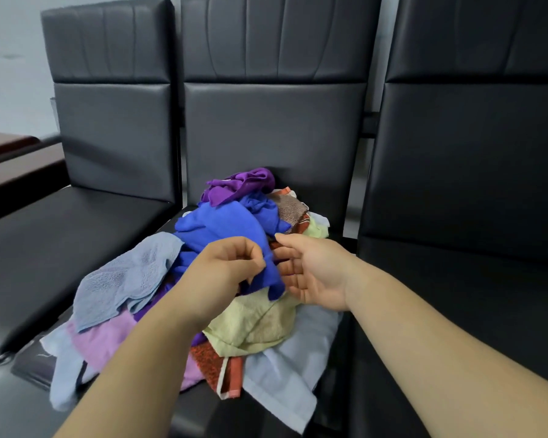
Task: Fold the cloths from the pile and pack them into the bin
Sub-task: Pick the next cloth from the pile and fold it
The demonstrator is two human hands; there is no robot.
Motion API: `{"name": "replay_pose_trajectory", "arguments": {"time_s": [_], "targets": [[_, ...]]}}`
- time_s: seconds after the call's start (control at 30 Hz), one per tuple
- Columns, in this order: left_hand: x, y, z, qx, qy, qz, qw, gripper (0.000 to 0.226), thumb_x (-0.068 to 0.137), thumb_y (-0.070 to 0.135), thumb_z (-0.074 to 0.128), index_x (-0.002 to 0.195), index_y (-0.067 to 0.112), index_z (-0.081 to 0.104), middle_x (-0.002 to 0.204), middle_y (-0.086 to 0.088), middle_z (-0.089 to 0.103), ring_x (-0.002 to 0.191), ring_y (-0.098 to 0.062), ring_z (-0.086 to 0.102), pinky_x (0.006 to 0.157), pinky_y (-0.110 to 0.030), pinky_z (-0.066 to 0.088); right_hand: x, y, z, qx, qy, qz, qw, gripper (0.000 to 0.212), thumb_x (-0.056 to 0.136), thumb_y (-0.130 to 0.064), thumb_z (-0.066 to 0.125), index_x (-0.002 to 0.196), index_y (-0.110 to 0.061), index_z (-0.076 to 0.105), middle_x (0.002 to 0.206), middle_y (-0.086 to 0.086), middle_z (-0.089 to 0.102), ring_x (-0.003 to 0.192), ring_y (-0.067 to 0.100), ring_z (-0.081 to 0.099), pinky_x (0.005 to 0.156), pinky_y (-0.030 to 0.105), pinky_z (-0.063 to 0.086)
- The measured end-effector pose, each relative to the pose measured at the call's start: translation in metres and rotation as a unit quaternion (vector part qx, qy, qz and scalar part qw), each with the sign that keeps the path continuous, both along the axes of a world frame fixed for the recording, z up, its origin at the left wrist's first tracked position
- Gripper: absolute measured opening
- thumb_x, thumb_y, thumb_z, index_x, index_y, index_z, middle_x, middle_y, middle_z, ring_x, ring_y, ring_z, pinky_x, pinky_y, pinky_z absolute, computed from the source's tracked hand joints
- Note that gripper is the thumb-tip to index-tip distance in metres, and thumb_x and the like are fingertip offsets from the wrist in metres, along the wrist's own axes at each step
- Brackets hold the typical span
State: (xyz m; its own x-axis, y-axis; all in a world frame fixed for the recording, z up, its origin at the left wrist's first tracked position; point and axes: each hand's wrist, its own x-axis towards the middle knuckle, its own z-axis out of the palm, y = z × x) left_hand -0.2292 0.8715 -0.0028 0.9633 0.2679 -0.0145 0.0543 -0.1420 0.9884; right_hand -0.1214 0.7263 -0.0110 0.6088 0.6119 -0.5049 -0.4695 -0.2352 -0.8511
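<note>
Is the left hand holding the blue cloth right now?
Yes, the left hand pinches a fold of the blue cloth between thumb and fingers, on top of the pile.

Three black leather-look chairs stand side by side and fill most of the frame. The left chair point(111, 128) shows its whole backrest and a smooth padded seat running toward the lower left. The middle chair point(276, 121) faces the camera squarely at the centre. The right chair point(472, 159) takes up the right third and is cut off by the frame edge. Each backrest has a horizontal seam, with vertical creases in the panel above it and a plain panel below. Behind the left chair, in the upper left, is a pale wall point(10, 58). At the far left edge, a reddish-brown wooden table point(4, 147) juts in, blurred.
</note>
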Motion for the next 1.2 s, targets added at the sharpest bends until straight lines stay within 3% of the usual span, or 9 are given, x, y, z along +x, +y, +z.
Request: {"name": "replay_pose_trajectory", "arguments": {"time_s": [0.2,0.3,0.43,0.57,0.63,0.73,0.8,0.97,1.2], "targets": [[-0.01,-0.008,0.007,-0.029,-0.032,-0.04,0.998,0.003,0.078,0.016,0.063,0.074,0.016,0.064,0.066,-0.005,0.051,0.06,-0.017,0.042,0.06,-0.031,0.034,-0.01,0.001,-0.002,0.038,-0.026,0.011,0.999,0.015,0.098,-0.028,0.067,0.105,-0.017,0.075,0.094,0.007,0.067,0.081,0.019,0.061,0.073,0.032,0.049],[-0.009,-0.006,0.004,-0.019,-0.038,0.043,0.998,0.006,0.084,0.012,0.068,0.081,0.015,0.064,0.067,-0.001,0.058,0.058,-0.013,0.048,0.06,-0.027,0.038,-0.015,0.003,0.005,0.03,-0.124,-0.029,0.991,0.008,0.096,-0.023,0.066,0.098,-0.016,0.066,0.096,0.011,0.06,0.088,0.024,0.056,0.081,0.039,0.046],[-0.002,0.001,-0.004,0.019,0.034,0.195,0.98,0.032,0.096,0.022,0.063,0.127,0.029,0.058,0.085,0.004,0.064,0.068,-0.016,0.063,0.072,-0.036,0.053,-0.007,-0.005,0.01,0.183,-0.159,-0.133,0.961,0.018,0.083,-0.023,0.063,0.085,-0.006,0.058,0.09,0.011,0.056,0.089,0.025,0.052,0.087,0.041,0.041],[0.004,-0.003,-0.01,-0.06,0.109,0.18,0.976,0.06,0.093,0.05,0.062,0.147,0.05,0.035,0.118,0.011,0.057,0.091,-0.026,0.072,0.089,-0.044,0.059,-0.008,-0.028,0.015,0.291,-0.028,-0.109,0.95,0.039,0.108,-0.016,0.037,0.13,0.004,0.062,0.131,0.023,0.068,0.127,0.032,0.064,0.112,0.047,0.046],[0.006,-0.01,-0.011,-0.099,0.119,0.144,0.977,0.051,0.09,0.055,0.063,0.138,0.047,0.047,0.126,0.012,0.057,0.099,-0.026,0.071,0.087,-0.042,0.058,-0.012,-0.035,0.018,0.258,-0.02,-0.101,0.961,0.043,0.11,-0.023,0.038,0.135,0.005,0.059,0.135,0.023,0.066,0.128,0.033,0.064,0.114,0.047,0.045],[0.011,-0.027,-0.01,-0.141,0.069,0.119,0.98,0.012,0.091,0.028,0.07,0.089,0.017,0.067,0.093,-0.005,0.067,0.08,-0.024,0.065,0.076,-0.037,0.052,-0.019,-0.048,0.022,0.182,-0.073,-0.114,0.974,0.031,0.11,-0.022,0.042,0.096,-0.008,0.065,0.094,0.009,0.074,0.089,0.021,0.074,0.088,0.037,0.055],[0.014,-0.042,-0.007,-0.132,0.049,0.113,0.984,0.015,0.088,0.017,0.071,0.075,0.014,0.064,0.08,-0.01,0.061,0.075,-0.023,0.057,0.072,-0.038,0.048,-0.021,-0.062,0.025,0.148,-0.104,-0.141,0.974,0.028,0.108,-0.019,0.048,0.081,-0.015,0.055,0.079,0.004,0.062,0.073,0.018,0.064,0.076,0.035,0.052],[0.018,-0.093,-0.002,-0.163,0.074,-0.016,0.984,0.015,0.094,0.02,0.062,0.083,0.018,0.073,0.084,-0.009,0.064,0.078,-0.023,0.061,0.065,-0.032,0.051,-0.022,-0.125,0.025,0.051,-0.151,-0.201,0.967,0.026,0.104,-0.02,0.057,0.078,-0.017,0.062,0.075,0.001,0.066,0.076,0.019,0.064,0.08,0.042,0.05],[0.018,-0.178,0.002,-0.249,0.221,-0.157,0.93,0.012,0.094,0.021,0.06,0.102,0.013,0.065,0.08,-0.007,0.066,0.068,-0.021,0.068,0.068,-0.03,0.054,-0.032,-0.252,0.009,-0.103,-0.141,-0.258,0.95,0.027,0.099,-0.014,0.057,0.073,-0.015,0.063,0.075,0.009,0.065,0.071,0.022,0.061,0.071,0.037,0.046]]}}
